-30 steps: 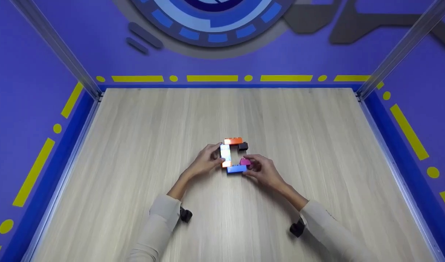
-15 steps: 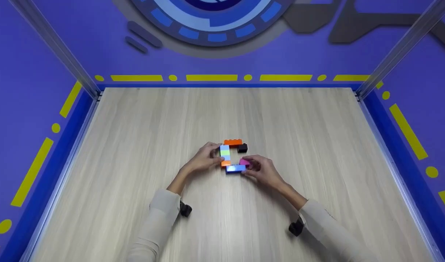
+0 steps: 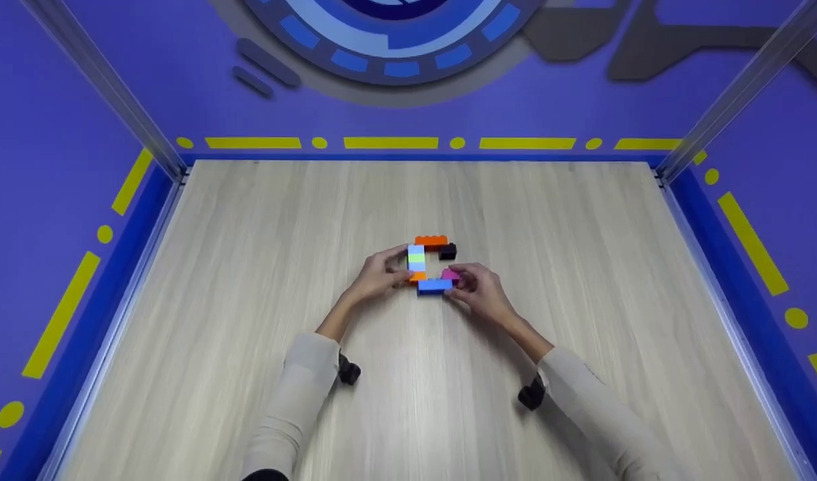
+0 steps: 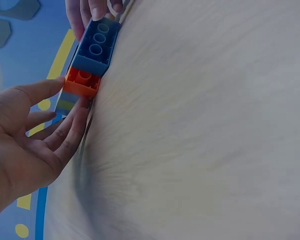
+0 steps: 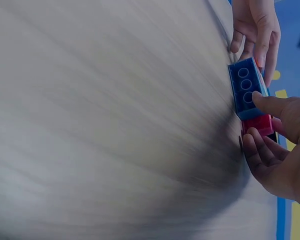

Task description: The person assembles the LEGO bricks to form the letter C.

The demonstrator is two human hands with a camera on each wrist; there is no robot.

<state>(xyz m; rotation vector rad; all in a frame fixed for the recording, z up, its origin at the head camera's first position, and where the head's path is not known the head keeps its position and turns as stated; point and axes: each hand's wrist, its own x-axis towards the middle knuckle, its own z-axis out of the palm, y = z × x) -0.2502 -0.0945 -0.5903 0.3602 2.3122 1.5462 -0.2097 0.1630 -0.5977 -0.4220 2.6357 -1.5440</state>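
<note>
Toy building bricks are joined in an open ring between both hands. A long blue brick (image 3: 435,286) forms the near side. At the left runs a column with light blue, green and orange parts (image 3: 417,276). A long orange brick (image 3: 431,241) with a small black brick (image 3: 447,252) forms the far side. My left hand (image 3: 373,275) grips the left column between thumb and fingers. My right hand (image 3: 481,290) pinches the near right corner, where a pink brick (image 3: 450,274) meets the blue one. Both wrist views show the blue brick's hollow underside (image 4: 99,38).
A pale wooden tabletop (image 3: 301,214) lies beneath the hands. Blue panels (image 3: 408,120) with yellow markings stand at the back and both sides, with metal posts (image 3: 729,93) at the corners. Black wrist cameras (image 3: 531,394) hang at the cuffs.
Both hands and the joined bricks have moved forward, away from the person, in the last half second. The grip of each hand looks the same.
</note>
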